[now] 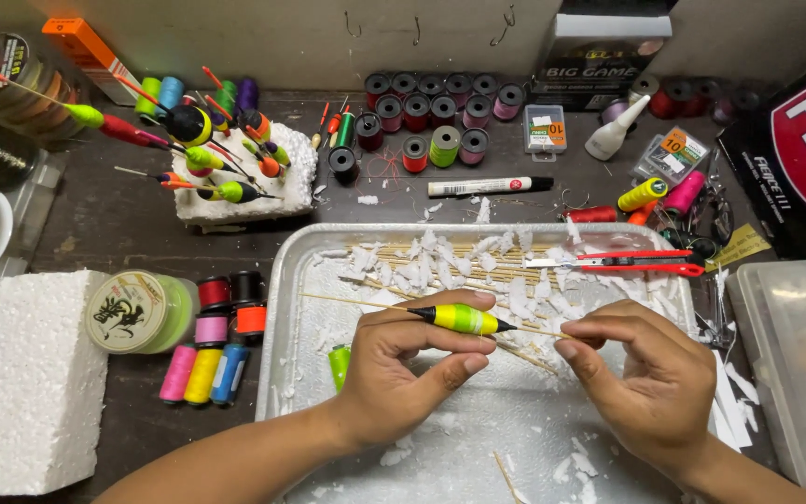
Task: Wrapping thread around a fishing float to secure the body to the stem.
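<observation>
Nearest the camera, the left hand (403, 369) pinches a yellow-and-green float body (464, 319) between thumb and fingers, holding it just above the metal tray (277, 308); the float sits threaded on a thin wooden skewer (366, 303) that runs leftward past the hand. The right hand (650, 373) is closed in a narrow pinch on the skewer's other end, just beside the float's dark tip. The skewer looks slender, so too much twist or bend between the two hands would likely snap it, and a loose pinch could let the float slide along it or drop among the white foam crumbs (422, 261) littering the tray. From the left, a white foam block (34, 383) lies on the bench, then a round line spool (132, 311) and small thread bobbins (202, 373); a green bobbin (340, 364) lies in the tray under the left wrist. More skewers (459, 252) lie at the tray's far side, and red-handled scissors (627, 263) rest near the right hand, close enough to be knocked by a wide move.
</observation>
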